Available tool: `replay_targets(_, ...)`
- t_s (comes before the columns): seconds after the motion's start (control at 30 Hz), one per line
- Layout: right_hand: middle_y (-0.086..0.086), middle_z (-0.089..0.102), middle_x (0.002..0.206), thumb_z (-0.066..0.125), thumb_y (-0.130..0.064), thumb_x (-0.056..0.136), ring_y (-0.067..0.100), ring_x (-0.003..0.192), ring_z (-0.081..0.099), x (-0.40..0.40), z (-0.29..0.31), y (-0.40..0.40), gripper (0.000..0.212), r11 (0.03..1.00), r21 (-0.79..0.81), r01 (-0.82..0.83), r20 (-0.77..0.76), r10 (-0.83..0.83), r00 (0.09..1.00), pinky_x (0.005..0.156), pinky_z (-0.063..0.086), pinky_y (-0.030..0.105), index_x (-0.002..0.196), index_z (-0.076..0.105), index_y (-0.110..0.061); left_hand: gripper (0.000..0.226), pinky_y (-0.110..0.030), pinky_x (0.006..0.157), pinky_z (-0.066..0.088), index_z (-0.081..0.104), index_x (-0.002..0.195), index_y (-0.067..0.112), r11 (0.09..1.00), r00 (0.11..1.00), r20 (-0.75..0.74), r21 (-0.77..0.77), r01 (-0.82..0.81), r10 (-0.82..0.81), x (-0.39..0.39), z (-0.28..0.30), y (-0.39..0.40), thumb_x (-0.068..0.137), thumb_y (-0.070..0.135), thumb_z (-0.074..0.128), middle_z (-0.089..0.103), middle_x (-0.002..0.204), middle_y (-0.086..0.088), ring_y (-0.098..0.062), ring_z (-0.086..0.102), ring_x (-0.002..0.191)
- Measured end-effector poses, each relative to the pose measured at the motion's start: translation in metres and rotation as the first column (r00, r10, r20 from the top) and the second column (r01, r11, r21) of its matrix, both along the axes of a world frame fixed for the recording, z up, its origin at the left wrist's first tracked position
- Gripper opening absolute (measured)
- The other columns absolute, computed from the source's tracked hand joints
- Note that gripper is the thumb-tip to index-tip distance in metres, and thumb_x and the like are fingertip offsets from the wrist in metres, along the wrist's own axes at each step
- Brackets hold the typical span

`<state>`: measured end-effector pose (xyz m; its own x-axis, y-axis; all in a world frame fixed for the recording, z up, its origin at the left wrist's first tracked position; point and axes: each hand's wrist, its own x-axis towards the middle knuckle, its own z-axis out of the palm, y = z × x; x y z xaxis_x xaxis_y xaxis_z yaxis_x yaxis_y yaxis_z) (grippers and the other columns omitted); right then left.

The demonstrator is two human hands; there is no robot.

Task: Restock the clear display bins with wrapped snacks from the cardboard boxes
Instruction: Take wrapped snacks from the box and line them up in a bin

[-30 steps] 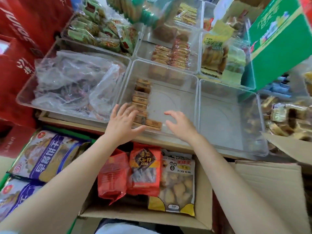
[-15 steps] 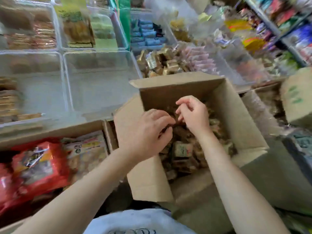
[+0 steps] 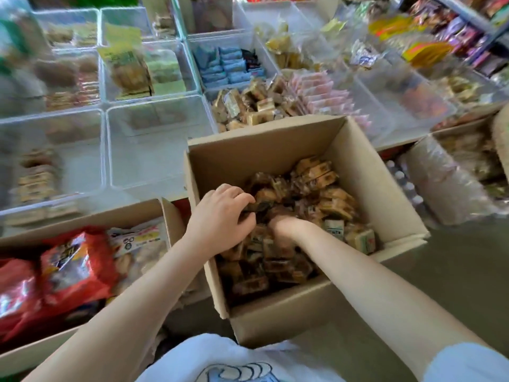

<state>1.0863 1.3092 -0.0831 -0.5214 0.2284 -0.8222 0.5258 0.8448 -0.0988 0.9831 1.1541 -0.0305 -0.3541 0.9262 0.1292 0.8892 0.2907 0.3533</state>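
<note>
Centre frame: open cardboard box (image 3: 278, 150) of wrapped snacks (image 3: 325, 197). Left hand (image 3: 220, 219) grasps snacks; right hand (image 3: 286, 227) dug into pile, grip can't tell. Clear bins (image 3: 154, 150) upper left, near box.

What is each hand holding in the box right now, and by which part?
Left hand curls round a dark wrapped snack, by its near end. Right hand is buried among snacks; its grip cannot be told.
</note>
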Motion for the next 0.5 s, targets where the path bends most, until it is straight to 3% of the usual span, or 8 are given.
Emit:
replay_targets(0.07,0.006,0.062,0.109,0.066,-0.022,0.093,0.019,0.084,0.058,0.005,0.008,0.007,0.028,0.989,-0.082,0.121,-0.07,-0.127,0.989,0.067,0.05,0.027,0.118,0.061,-0.011,0.029,-0.038,0.09,0.052,0.072,0.116,0.02,0.999,0.999,0.036,0.05,-0.006,0.004,0.002,0.001,0.0,0.093,0.035,0.06,0.07,0.114,0.003,-0.019,0.058,0.112)
replay_targets(0.13,0.006,0.065,0.111,0.066,-0.034,0.091,0.018,0.089,0.066,0.009,0.022,0.019,0.036,0.916,-0.249,0.315,-0.161,-0.36,0.919,0.07,0.055,0.032,0.119,0.058,-0.012,0.023,-0.038,0.091,0.052,0.074,0.111,0.019,0.989,0.993,0.112,0.136,-0.06,0.044,0.001,0.001,-0.001,0.093,0.028,0.063,0.07,0.111,0.002,-0.019,0.059,0.11)
replay_targets(0.23,0.007,0.068,0.113,0.062,-0.032,0.096,0.014,0.09,0.066,0.007,0.048,0.024,0.035,0.567,-0.657,0.496,-0.205,-0.768,0.606,0.073,0.055,0.032,0.122,0.06,-0.009,0.023,-0.026,0.1,0.042,0.074,0.108,0.016,0.94,0.958,0.257,0.276,-0.2,0.128,-0.007,0.001,-0.013,0.092,0.024,0.06,0.068,0.114,0.001,-0.017,0.056,0.114)
replay_targets(0.3,0.008,0.069,0.102,0.06,-0.029,0.098,0.013,0.078,0.06,-0.002,0.065,0.021,0.025,0.377,-0.816,0.438,-0.196,-0.893,0.404,0.066,0.046,0.028,0.113,0.068,-0.011,0.026,-0.015,0.101,0.033,0.074,0.107,0.014,0.883,0.941,0.284,0.371,-0.286,0.186,-0.018,0.003,-0.029,0.091,0.025,0.056,0.066,0.116,0.001,-0.015,0.054,0.113)
replay_targets(0.37,0.009,0.068,0.1,0.063,-0.025,0.094,0.014,0.073,0.058,-0.019,0.084,0.013,0.026,0.217,-0.918,0.331,-0.125,-0.953,0.276,0.062,0.044,0.025,0.116,0.067,-0.011,0.03,-0.021,0.096,0.036,0.073,0.106,0.014,0.83,0.915,0.304,0.412,-0.376,0.264,-0.037,0.004,-0.048,0.09,0.028,0.052,0.066,0.113,0.001,-0.012,0.053,0.109)
replay_targets(0.43,0.008,0.07,0.103,0.061,-0.017,0.094,0.017,0.079,0.065,-0.044,0.101,0.0,0.034,0.063,-0.978,0.201,-0.013,-0.97,0.241,0.062,0.051,0.025,0.127,0.059,-0.009,0.028,-0.026,0.09,0.038,0.072,0.107,0.015,0.813,0.868,0.342,0.342,-0.472,0.36,-0.066,0.002,-0.07,0.09,0.027,0.054,0.065,0.113,0.001,-0.011,0.052,0.108)
replay_targets(0.5,0.01,0.069,0.11,0.06,-0.012,0.093,0.023,0.095,0.068,-0.078,0.115,-0.021,0.041,-0.008,-0.994,0.105,0.038,-0.957,0.289,0.073,0.057,0.03,0.132,0.053,-0.006,0.022,-0.028,0.088,0.039,0.072,0.109,0.014,0.82,0.84,0.313,0.238,-0.521,0.443,-0.103,-0.006,-0.095,0.091,0.02,0.06,0.064,0.117,-0.002,-0.018,0.053,0.111)
